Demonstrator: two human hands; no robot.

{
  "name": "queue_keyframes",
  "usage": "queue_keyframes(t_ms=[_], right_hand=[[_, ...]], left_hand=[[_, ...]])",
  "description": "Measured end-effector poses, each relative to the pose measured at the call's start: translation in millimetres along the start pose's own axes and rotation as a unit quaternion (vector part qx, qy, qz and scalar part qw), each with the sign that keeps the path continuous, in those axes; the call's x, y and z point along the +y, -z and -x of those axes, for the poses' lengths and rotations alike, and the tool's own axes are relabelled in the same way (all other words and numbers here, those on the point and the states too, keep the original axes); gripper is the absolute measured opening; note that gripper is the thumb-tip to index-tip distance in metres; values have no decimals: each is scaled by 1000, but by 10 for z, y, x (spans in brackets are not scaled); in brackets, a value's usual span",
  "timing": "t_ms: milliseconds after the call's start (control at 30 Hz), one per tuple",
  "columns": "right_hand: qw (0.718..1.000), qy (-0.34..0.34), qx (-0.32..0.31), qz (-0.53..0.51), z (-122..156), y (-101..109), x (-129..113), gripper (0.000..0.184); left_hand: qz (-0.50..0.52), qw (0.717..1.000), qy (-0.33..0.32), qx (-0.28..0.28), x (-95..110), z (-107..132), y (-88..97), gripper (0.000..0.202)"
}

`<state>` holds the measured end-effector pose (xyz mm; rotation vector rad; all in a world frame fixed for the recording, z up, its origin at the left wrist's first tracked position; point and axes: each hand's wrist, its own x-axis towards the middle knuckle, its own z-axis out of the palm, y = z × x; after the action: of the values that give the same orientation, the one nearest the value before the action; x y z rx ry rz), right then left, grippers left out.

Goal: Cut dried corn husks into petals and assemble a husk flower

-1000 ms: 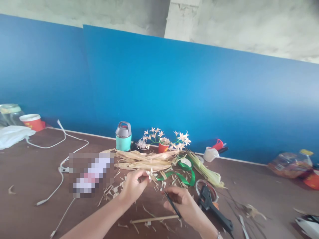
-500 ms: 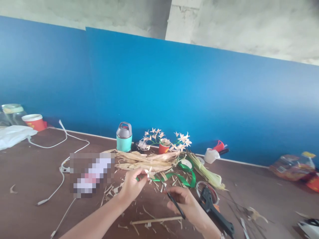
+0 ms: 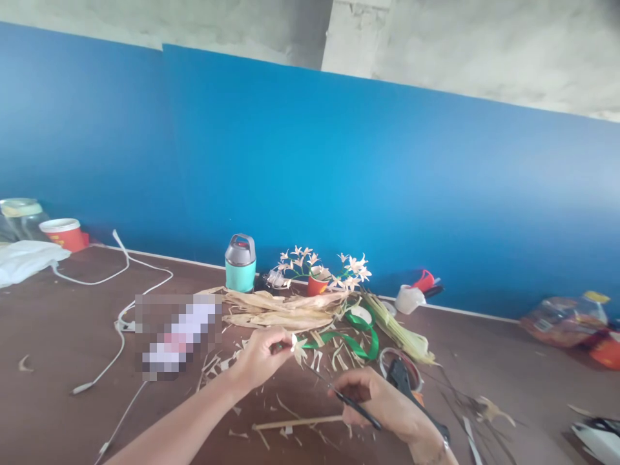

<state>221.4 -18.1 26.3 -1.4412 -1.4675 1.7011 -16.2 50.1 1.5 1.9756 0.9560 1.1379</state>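
My left hand (image 3: 259, 357) is closed in a pinch on a small pale husk flower (image 3: 296, 345) held just above the brown table (image 3: 68, 349). My right hand (image 3: 382, 405) grips a thin dark tool (image 3: 346, 400), possibly small scissors, whose tip points up-left toward the flower. A pile of dried corn husks (image 3: 278, 310) lies just behind my hands, with a green ribbon (image 3: 356, 339) curling beside it. A thin wooden stick (image 3: 295, 423) lies on the table between my forearms.
A black glue gun (image 3: 404, 381) lies right of my right hand. At the back stand a teal flask (image 3: 240, 263), a red cup of husk flowers (image 3: 317, 274) and a white cup (image 3: 409, 298). White cables (image 3: 123, 310) run on the left. Husk scraps litter the table.
My right hand has drawn back to the right and lower with the dark tool. My left hand keeps the flower in nearly the same place.
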Motion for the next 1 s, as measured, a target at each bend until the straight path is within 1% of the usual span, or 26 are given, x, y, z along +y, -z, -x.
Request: queue_keyframes(t_ms=[167, 300, 500, 800, 1000], right_hand=[[1000, 3, 3, 11, -23, -49, 8, 28], [1000, 2, 7, 11, -58, -65, 42, 30], [1000, -4, 1, 6, -74, -107, 22, 30], [1000, -5, 3, 15, -67, -116, -11, 32], [1000, -3, 10, 23, -80, -112, 17, 34]], left_hand=[[-17, 999, 2, -33, 1, 13, -20, 14], [-19, 999, 4, -46, 33, 17, -22, 19], [-32, 999, 0, -32, 5, 33, -48, 18], [-25, 999, 3, -40, 60, 30, -35, 18], [-28, 999, 17, -27, 7, 43, -54, 17]])
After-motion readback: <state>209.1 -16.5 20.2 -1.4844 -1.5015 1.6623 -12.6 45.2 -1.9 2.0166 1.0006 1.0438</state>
